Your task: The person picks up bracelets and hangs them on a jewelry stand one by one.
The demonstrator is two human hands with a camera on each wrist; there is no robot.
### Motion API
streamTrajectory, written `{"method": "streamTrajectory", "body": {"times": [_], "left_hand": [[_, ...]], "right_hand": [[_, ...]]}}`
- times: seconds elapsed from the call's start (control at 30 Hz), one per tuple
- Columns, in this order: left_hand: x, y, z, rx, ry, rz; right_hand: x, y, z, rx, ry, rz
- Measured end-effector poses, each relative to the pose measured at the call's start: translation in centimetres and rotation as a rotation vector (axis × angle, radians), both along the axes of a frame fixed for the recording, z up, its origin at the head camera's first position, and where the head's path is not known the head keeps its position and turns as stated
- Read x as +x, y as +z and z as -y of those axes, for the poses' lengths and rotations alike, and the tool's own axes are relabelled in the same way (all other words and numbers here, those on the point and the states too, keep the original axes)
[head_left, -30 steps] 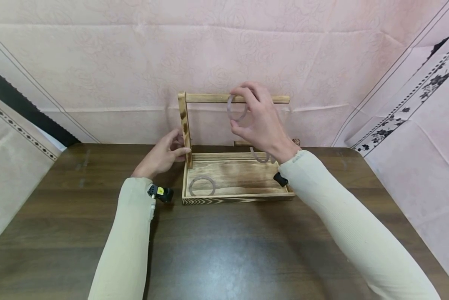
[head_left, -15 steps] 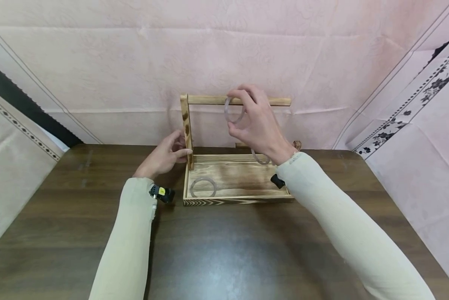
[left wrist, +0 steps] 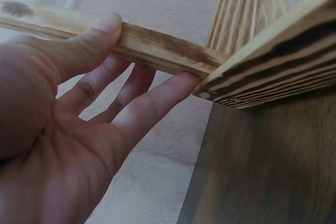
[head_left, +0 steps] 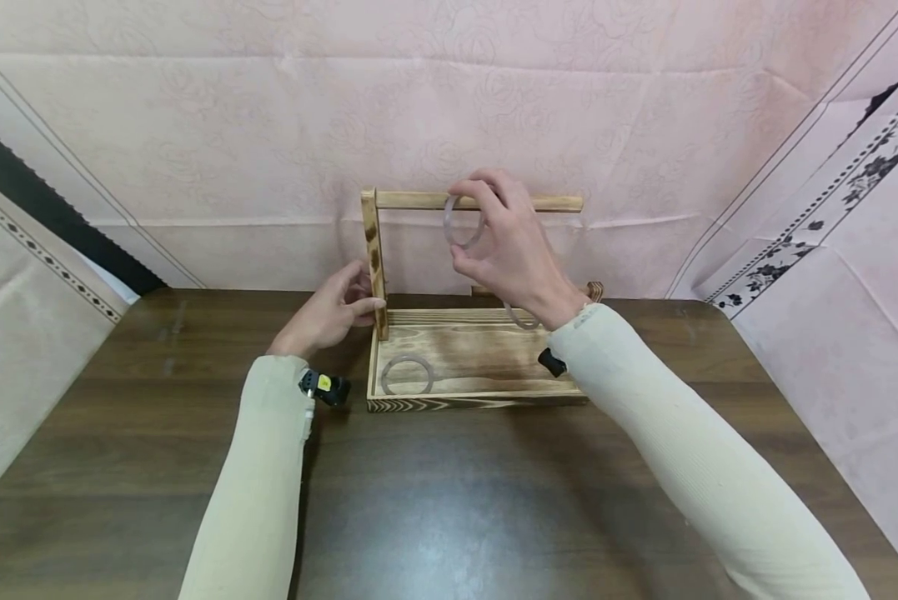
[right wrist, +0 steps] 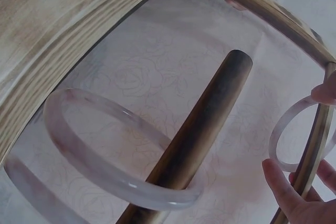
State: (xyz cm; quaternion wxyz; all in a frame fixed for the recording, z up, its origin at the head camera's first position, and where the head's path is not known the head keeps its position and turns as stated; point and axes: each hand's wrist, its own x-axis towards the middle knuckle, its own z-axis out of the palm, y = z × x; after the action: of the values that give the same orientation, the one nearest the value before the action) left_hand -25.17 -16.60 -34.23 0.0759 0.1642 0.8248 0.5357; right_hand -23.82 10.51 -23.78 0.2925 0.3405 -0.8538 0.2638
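Observation:
My right hand pinches a pale, translucent bangle between thumb and fingers. In the right wrist view the upper bar of a wooden stand passes through this bangle. My left hand grips the stand's left post low down, thumb in front and fingers behind. That post carries the upper bar, whose right end is free. Another bangle hangs around the shorter lower rod, and part of a further bangle shows beside it. A bangle also lies in the stand's tray.
The stand's shallow tray rests on a dark wooden table, near its back edge. Right behind hangs a pink patterned cloth. My right forearm hides part of the tray's right end and the lower rod.
My right hand has slid slightly left along the upper bar with the bangle. My left hand keeps its hold on the post. The head view has shifted a little.

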Motion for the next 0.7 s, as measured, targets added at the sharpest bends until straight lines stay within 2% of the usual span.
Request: {"method": "streamTrajectory", "body": {"times": [0.7], "left_hand": [[0.07,0.03,-0.03,0.006,0.0,0.003]], "right_hand": [[-0.08,-0.06,0.38,0.004,0.008,0.013]]}}
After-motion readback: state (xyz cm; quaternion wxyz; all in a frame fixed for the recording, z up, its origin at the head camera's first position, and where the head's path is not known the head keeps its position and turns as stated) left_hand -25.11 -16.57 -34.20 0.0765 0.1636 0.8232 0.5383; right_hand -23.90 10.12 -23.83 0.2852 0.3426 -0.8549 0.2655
